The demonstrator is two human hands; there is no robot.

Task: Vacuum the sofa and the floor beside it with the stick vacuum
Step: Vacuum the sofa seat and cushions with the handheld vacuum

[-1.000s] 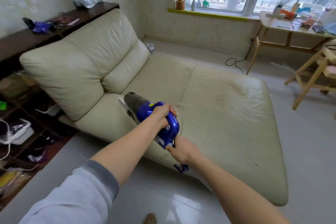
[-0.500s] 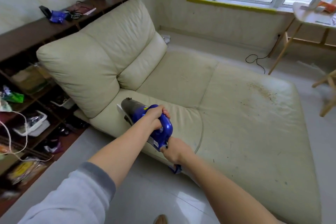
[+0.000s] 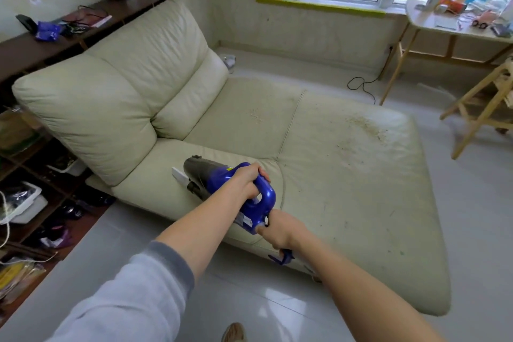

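A blue hand-held vacuum [image 3: 222, 175] with a dark dust cup and a white nozzle lies over the front left part of the cream leather sofa [image 3: 347, 175]. My left hand [image 3: 249, 179] grips its loop handle from above. My right hand [image 3: 280, 232] holds the rear end of the vacuum, fingers curled round a blue part that sticks out below. Crumbs and brown dirt [image 3: 366, 126] lie scattered on the right seat cushion, with a smaller patch [image 3: 256, 115] on the middle cushion.
A dark shelf unit [image 3: 41, 147] full of clutter stands left of the sofa. A wooden table [image 3: 455, 28] and a wooden stand [image 3: 483, 108] are at the right. A black cable [image 3: 361, 85] lies on the pale tiled floor [image 3: 472, 203]. My foot [image 3: 234, 332] shows below.
The view shifted, first down and right, then back left. The vacuum and both hands keep the same grip and stay over the front left of the seat.
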